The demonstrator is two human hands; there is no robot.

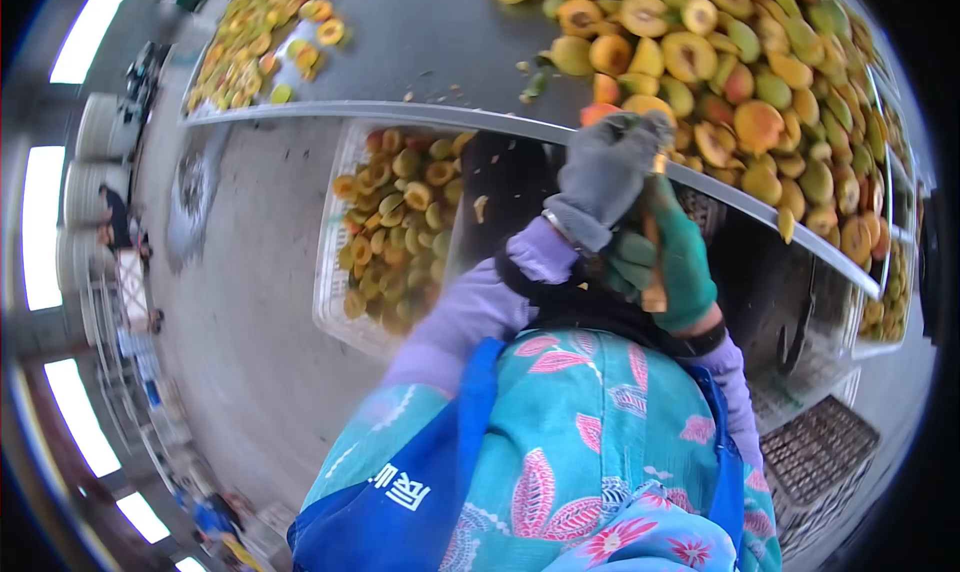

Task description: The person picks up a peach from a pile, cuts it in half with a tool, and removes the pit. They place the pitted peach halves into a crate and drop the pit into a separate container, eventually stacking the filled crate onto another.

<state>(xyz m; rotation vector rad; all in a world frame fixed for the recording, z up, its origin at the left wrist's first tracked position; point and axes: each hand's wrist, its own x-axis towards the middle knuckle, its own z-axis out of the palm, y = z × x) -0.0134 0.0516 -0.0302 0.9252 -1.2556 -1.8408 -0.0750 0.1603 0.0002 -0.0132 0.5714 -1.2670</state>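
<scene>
My left hand (605,177), in a grey glove, is closed at the table's front edge, its fingertips bent over something small that I cannot make out. Just to its right and slightly lower, my right hand (680,262), in a green glove, is wrapped round a tool with a wooden handle (654,294). The tool's upper end meets the grey fingertips. Directly beyond both hands lies a large heap of halved and whole yellow-orange fruit (690,57) on the metal table (440,32).
Cut fruit (240,52) lies at the table's far left. Below the table edge stands a white crate (335,262) of fruit halves. A brown crate (820,447) sits on the floor at right. People are in the left background.
</scene>
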